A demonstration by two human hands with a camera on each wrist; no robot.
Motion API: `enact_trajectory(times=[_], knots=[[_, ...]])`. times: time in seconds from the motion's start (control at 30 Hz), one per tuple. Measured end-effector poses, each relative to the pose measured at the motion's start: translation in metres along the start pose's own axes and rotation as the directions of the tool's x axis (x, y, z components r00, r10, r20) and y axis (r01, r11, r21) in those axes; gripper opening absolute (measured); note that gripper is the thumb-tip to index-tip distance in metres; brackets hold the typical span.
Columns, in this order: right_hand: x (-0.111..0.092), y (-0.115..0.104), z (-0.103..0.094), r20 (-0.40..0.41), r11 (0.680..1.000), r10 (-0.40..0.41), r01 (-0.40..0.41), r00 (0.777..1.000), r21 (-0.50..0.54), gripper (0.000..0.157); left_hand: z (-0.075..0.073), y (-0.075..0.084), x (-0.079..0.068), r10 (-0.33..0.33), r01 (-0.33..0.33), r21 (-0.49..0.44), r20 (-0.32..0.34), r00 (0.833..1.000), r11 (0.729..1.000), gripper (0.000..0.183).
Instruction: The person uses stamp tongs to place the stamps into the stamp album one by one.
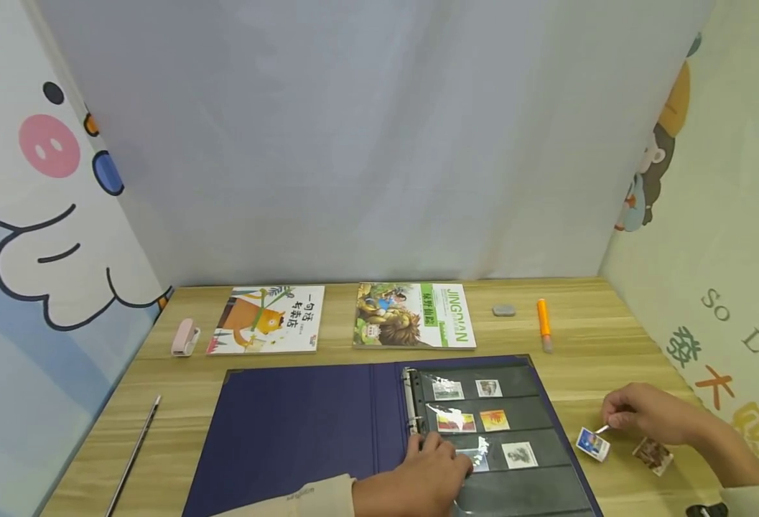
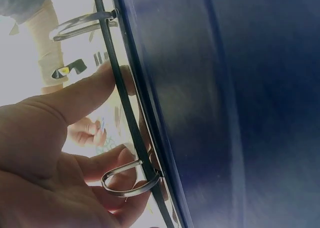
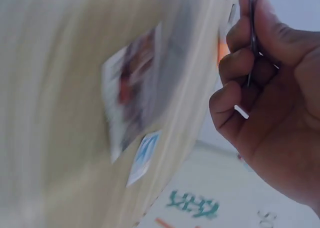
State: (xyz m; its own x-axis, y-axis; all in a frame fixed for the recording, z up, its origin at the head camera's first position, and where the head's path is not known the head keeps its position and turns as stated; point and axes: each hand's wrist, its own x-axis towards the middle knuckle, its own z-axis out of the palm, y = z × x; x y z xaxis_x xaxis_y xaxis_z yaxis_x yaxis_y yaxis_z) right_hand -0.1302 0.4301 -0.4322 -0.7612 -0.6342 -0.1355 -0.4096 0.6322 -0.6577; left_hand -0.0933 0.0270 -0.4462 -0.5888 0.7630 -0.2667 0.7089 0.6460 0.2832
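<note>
A dark blue stamp album (image 1: 301,424) lies open, its black page (image 1: 515,492) fitted with clear pocket strips holding several stamps. My left hand (image 1: 418,477) rests on the page beside the binder rings (image 2: 130,185), fingers bent and touching the page. To the right of the album, my right hand (image 1: 650,413) pinches thin metal tweezers (image 3: 253,28) between thumb and fingers. Their tip meets the corner of a blue stamp (image 1: 592,444); I cannot tell whether it is lifted. A brown stamp (image 1: 653,456) lies under the wrist. Another small stamp (image 3: 144,157) shows in the right wrist view.
Along the back lie two picture books, one with an orange animal (image 1: 266,321) and one with a lion (image 1: 414,316). A grey eraser (image 1: 504,310) and an orange marker (image 1: 543,323) are at back right. A pink stapler-like item (image 1: 185,337) and a pencil (image 1: 133,456) lie left.
</note>
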Motion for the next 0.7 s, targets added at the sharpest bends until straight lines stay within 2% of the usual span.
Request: enact_trajectory(times=[0.13, 0.3, 0.43, 0.53, 0.7], knots=[[0.025, -0.016, 0.003, -0.025, 0.998, -0.016, 0.015, 1.0, -0.061, 0.013, 0.0, -0.002, -0.002, 0.023, -0.023, -0.021, -0.014, 1.0, 1.0, 0.054], [0.06, -0.038, 0.014, -0.013, 0.994, -0.043, 0.041, 0.999, -0.104, 0.014, 0.001, -0.006, -0.004, 0.064, -0.067, -0.073, -0.038, 0.997, 0.995, 0.049], [0.085, -0.055, 0.026, 0.022, 0.988, -0.065, 0.067, 0.998, -0.142, 0.015, 0.002, -0.006, -0.002, 0.057, -0.06, -0.081, -0.037, 0.998, 0.995, 0.047], [0.101, -0.067, 0.036, 0.059, 0.984, -0.069, 0.077, 0.996, -0.161, 0.016, 0.001, -0.007, 0.0, 0.04, -0.04, -0.094, -0.008, 0.999, 0.995, 0.049], [0.122, -0.087, 0.051, 0.136, 0.978, -0.077, 0.101, 0.988, -0.18, 0.017, 0.001, -0.006, 0.001, 0.022, -0.022, -0.084, 0.005, 1.0, 0.996, 0.051]])
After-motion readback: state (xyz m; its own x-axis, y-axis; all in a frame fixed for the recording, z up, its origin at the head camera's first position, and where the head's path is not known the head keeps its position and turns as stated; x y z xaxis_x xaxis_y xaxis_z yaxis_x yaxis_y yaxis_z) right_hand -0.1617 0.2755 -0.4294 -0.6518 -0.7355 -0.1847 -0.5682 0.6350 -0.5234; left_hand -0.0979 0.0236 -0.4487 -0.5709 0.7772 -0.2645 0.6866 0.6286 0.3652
